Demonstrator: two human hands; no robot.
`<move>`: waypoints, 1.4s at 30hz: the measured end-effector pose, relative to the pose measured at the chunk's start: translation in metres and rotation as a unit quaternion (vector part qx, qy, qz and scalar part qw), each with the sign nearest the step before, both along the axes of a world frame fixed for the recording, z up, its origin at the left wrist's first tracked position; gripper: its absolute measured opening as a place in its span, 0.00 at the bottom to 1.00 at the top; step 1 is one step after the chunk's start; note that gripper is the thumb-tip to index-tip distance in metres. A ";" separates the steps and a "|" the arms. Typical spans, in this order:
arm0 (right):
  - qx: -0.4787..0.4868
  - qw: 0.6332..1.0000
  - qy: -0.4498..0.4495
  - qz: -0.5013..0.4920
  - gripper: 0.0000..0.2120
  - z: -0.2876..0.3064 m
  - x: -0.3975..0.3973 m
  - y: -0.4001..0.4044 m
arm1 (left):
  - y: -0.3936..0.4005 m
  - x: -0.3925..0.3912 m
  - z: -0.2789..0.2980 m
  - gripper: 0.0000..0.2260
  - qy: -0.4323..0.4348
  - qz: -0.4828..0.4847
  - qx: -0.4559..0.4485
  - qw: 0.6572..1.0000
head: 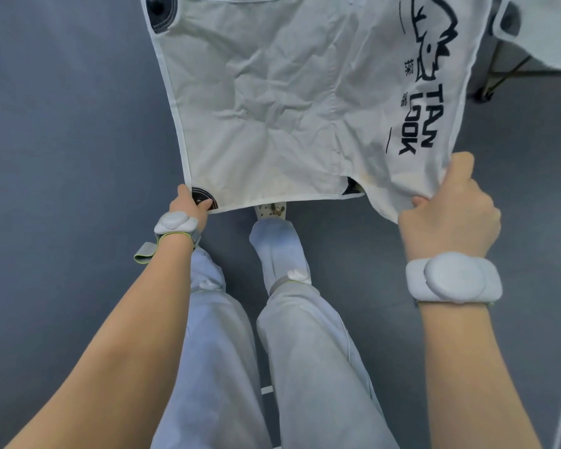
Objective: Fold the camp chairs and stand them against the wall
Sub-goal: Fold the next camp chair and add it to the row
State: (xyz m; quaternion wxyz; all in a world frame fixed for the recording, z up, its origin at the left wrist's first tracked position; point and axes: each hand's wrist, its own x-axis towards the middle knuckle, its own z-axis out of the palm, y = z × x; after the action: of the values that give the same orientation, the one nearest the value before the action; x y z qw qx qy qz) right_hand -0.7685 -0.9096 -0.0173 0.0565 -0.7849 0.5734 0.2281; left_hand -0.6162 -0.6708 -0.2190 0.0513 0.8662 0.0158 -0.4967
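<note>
Two hands grip one white canvas camp chair [272,102] straight ahead.
Left hand [191,205] closed on the seat's near black corner cap [204,197]; right hand [450,212], nearer, pinches the printed back panel [412,92]; they span its width.

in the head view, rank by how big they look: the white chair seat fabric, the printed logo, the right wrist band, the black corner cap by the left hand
1. white chair seat fabric
2. printed logo
3. right wrist band, though it sits nearer the camera, so it looks enlarged
4. black corner cap, partly covered by the left hand
</note>
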 end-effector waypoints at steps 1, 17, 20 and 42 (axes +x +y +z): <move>0.004 1.000 -0.007 0.008 0.20 0.001 0.001 0.002 | 0.000 0.002 0.001 0.16 -0.002 -0.001 -0.008 1.000; 0.009 0.964 -0.185 0.193 0.19 -0.009 0.056 0.056 | -0.090 -0.034 0.095 0.19 0.033 -0.061 -0.150 0.986; 0.007 0.959 -0.200 0.200 0.13 -0.010 0.036 0.052 | -0.085 -0.047 0.099 0.22 0.050 -0.072 -0.164 0.983; 0.152 0.971 -0.110 0.150 0.13 0.001 0.060 0.027 | -0.167 0.018 0.207 0.21 -0.092 -0.270 -0.395 0.873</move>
State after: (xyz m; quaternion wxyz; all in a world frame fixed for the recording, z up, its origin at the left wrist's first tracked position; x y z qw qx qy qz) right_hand -0.7085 -0.8823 -0.0161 0.2029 -0.8646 0.3977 0.2306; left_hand -0.5979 -0.8381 -0.0123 0.2546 0.7860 -0.4211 -0.3743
